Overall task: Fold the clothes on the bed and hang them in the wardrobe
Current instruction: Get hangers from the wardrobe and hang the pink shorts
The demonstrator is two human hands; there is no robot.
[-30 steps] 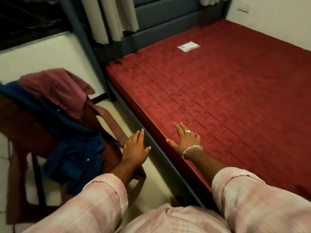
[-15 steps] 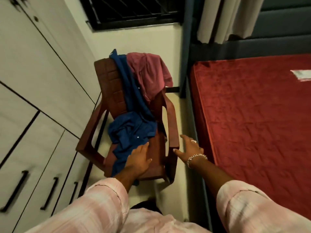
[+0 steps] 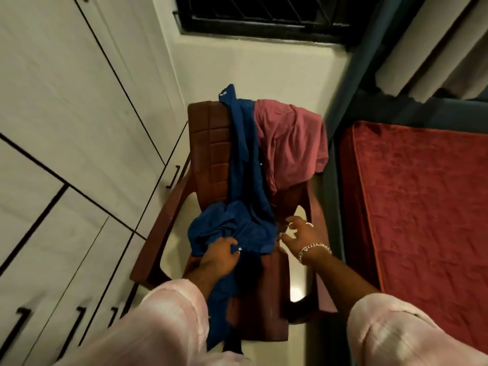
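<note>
Both hands are now reaching further in than half a second ago: the left hand (image 3: 219,256) is curling its fingers into the bunched blue garment (image 3: 245,196) on the seat, while the right hand (image 3: 303,237) is hovering spread and empty just beside the cloth. That soft, creased garment is trailing lengthwise from the backrest top down to the seat's front edge. A pink garment (image 3: 290,146) is draping over the glossy brown plastic chair (image 3: 208,143), beside the red quilted bed (image 3: 422,207).
</note>
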